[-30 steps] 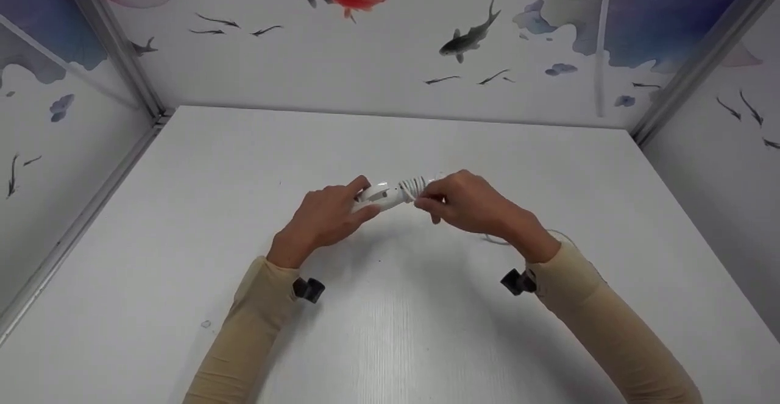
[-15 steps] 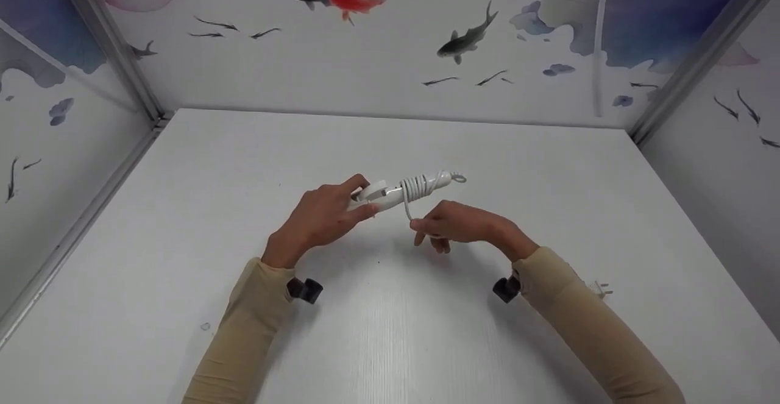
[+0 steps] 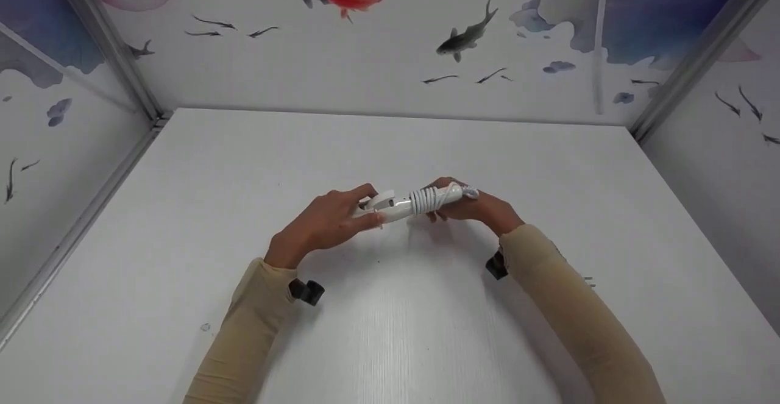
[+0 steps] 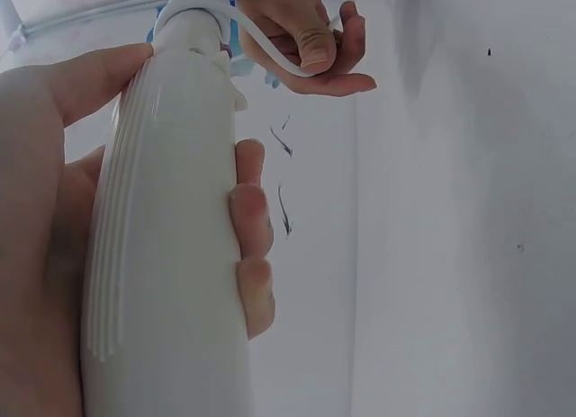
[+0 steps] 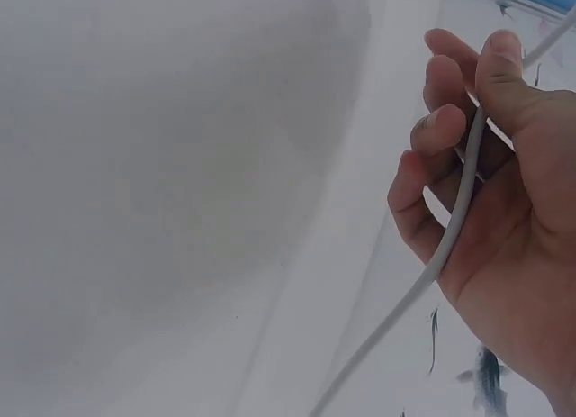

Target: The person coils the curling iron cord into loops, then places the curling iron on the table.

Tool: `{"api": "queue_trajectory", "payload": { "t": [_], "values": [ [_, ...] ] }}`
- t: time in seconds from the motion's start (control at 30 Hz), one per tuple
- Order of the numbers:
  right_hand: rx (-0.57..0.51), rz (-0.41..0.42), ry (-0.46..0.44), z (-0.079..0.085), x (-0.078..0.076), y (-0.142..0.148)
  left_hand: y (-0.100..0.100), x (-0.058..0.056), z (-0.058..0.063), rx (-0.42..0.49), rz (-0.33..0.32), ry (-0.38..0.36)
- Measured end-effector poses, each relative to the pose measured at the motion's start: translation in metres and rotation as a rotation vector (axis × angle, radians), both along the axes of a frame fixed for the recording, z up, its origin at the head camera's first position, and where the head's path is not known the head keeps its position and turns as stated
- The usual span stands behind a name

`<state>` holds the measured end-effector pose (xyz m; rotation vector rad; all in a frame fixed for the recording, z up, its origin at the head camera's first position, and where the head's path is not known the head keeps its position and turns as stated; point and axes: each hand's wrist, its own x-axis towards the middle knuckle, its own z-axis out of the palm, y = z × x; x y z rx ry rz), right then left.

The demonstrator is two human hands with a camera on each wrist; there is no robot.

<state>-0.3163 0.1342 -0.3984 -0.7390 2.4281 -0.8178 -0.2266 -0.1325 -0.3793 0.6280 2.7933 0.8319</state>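
Gripping one end of a glossy white plastic appliance (image 3: 399, 209) shaped like a thick rod, the left hand (image 3: 329, 218) holds it over the smooth white tabletop (image 3: 390, 331), as the head view shows. A thin white cord (image 3: 423, 200) is wound in close turns around it, and a small loop sits at its far tip. Partly hidden behind that tip is the right hand (image 3: 472, 209), near the left one but apart from it. Both arms wear stretchy tan sleeves (image 3: 244, 325), each with a small black device (image 3: 314, 292) at the wrist; past the right sleeve, the prongs of a plug (image 3: 589, 281) peek out. Painted fish, one of them red (image 3: 356, 0), decorate the white back panel (image 3: 244, 75).

From the left wrist, I see the thumb tip by some fine raised ribs and the fingertips curled round the opposite side. A cord strand runs across to the right hand.

From the right wrist, that strand crosses the palm and passes under the thumb, pinched against the fingers, which are bent.
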Motion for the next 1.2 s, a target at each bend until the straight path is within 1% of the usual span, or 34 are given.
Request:
{"api": "queue_trajectory", "payload": {
  "t": [0.1,0.13,0.23,0.33,0.47,0.57,0.63,0.73,0.87,1.0,1.1,1.2],
  "values": [
    [-0.088,0.061,0.031,0.005,-0.005,0.002,-0.001,0.001,0.001,0.026,-0.025,-0.014],
    [-0.099,0.061,0.045,0.006,-0.006,0.002,-0.001,0.001,0.001,0.033,-0.037,-0.018],
    [-0.083,0.014,0.073,0.012,-0.008,0.004,0.0,0.002,0.001,0.04,-0.08,-0.025],
    [-0.045,-0.032,0.099,0.022,-0.007,0.005,0.002,0.002,0.001,0.024,-0.096,-0.035],
    [-0.022,-0.032,0.138,0.041,0.001,0.002,0.004,0.003,0.001,-0.009,-0.092,-0.048],
    [-0.003,-0.028,0.181,0.052,0.01,-0.004,0.004,0.004,0.002,-0.052,-0.096,-0.029],
    [0.016,-0.028,0.228,0.057,0.016,-0.009,0.004,0.004,0.002,-0.088,-0.094,-0.007],
    [0.027,-0.032,0.298,0.062,0.023,-0.016,0.003,0.003,0.002,-0.117,-0.061,0.011],
    [0.0,-0.047,0.38,0.066,0.032,-0.022,0.001,0.001,0.001,-0.102,-0.016,0.004],
    [-0.019,-0.032,0.449,0.066,0.041,-0.021,-0.001,-0.001,-0.002,-0.098,0.006,0.013],
    [-0.023,0.002,0.465,0.065,0.049,-0.02,-0.002,-0.002,-0.002,-0.106,0.017,0.021],
    [-0.036,0.034,0.432,0.065,0.056,-0.019,-0.003,-0.004,-0.002,-0.114,0.021,0.038]
  ]
}}
